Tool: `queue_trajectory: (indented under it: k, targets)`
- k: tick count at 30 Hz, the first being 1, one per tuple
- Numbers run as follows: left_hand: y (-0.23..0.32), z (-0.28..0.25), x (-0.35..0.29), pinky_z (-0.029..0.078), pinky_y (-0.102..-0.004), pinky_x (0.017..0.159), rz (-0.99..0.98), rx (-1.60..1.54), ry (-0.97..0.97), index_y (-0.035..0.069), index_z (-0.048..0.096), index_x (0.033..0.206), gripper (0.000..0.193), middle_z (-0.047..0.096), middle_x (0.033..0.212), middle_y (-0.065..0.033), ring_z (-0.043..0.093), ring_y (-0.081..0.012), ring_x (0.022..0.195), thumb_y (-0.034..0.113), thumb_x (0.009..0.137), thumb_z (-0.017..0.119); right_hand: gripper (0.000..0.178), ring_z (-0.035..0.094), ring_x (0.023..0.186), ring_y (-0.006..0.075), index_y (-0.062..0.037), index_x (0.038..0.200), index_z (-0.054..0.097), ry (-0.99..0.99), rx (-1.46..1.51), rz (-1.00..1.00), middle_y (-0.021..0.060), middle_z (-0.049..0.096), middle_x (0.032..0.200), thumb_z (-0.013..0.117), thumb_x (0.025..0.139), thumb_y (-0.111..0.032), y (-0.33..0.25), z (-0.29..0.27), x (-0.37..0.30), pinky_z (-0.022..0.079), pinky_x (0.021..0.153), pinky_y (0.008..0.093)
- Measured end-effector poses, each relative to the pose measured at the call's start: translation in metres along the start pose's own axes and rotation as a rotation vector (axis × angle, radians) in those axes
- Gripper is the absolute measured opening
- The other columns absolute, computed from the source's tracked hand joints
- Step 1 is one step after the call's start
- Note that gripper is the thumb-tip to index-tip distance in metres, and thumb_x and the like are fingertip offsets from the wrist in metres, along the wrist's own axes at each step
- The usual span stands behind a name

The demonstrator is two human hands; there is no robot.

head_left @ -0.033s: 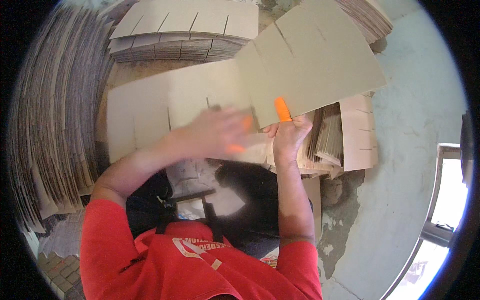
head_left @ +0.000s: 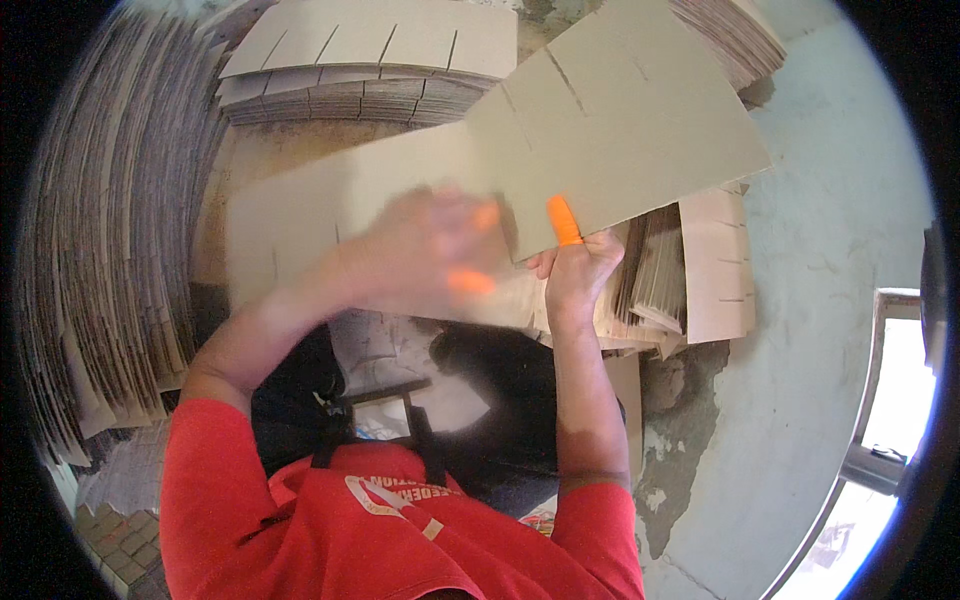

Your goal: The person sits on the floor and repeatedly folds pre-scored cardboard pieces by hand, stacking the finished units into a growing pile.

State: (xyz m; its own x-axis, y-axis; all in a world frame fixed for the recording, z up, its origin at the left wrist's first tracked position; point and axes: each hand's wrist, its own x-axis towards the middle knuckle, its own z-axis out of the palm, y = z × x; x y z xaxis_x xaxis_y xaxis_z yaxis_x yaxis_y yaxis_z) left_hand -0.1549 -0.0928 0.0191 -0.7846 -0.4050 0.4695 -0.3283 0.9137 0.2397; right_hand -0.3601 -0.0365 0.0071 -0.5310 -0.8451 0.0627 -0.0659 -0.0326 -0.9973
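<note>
My right hand [head_left: 583, 258] grips a slotted grey-beige cardboard sheet [head_left: 640, 120] by its near edge. Its thumb, wrapped in an orange finger cover [head_left: 564, 220], presses on top, with the curled fingers partly hidden under the edge. The sheet slants up to the far right. My left hand [head_left: 435, 245] is smeared by motion over a second slotted cardboard sheet [head_left: 290, 215], which stretches to the left and passes beside or under the first one. Orange covers show on its finger ends. Whether it holds this second sheet I cannot tell.
A tall stack of cardboard pieces [head_left: 120, 220] fills the left side. Another slotted stack [head_left: 370, 60] lies at the back, and more sheets [head_left: 715, 265] stand at the right. Beyond them is a pale, peeling wall [head_left: 810, 330]. A dark frame-like object [head_left: 385, 415] is below my hands.
The second sheet has slid slightly to the right, and my blurred left hand has shifted a little. My right hand and its sheet stay almost still.
</note>
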Motion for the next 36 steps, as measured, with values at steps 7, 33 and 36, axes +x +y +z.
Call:
queue_trajectory:
  k: [7, 33, 36]
  targets:
    - [-0.186, 0.004, 0.027, 0.044, -0.0451, 0.095, -0.367, 0.736, 0.041, -0.002, 0.05, 0.13, 0.063, 0.057, 0.123, -0.0137, 0.05, -0.0295, 0.117, 0.036, 0.083, 0.068, 0.031, 0.044, 0.037, 0.0104, 0.0077, 0.103, 0.062, -0.093, -0.001, -0.091, 0.0198, 0.067, 0.097, 0.035, 0.086, 0.011, 0.007, 0.011, 0.0, 0.047, 0.038, 0.0266]
    - [-0.129, -0.009, 0.059, 0.057, -0.0283, 0.069, 0.149, 0.613, -0.034, -0.004, 0.062, 0.085, 0.018, 0.056, 0.097, -0.0116, 0.057, -0.0232, 0.097, 0.01, 0.075, 0.059, 0.024, 0.047, 0.037, 0.0108, 0.0084, 0.092, 0.061, -0.11, -0.085, -0.045, 0.0198, 0.067, 0.091, 0.038, 0.086, 0.011, -0.004, 0.001, 0.001, 0.049, 0.037, 0.0277]
    - [-0.097, -0.009, 0.058, 0.058, -0.0259, 0.072, 0.188, 0.634, -0.111, -0.007, 0.063, 0.095, 0.027, 0.057, 0.109, -0.0136, 0.057, -0.022, 0.098, 0.009, 0.074, 0.061, 0.023, 0.047, 0.037, 0.0105, 0.0085, 0.093, 0.062, -0.077, -0.04, -0.036, 0.0185, 0.067, 0.087, 0.04, 0.086, 0.01, 0.004, 0.0, 0.004, 0.048, 0.037, 0.0272]
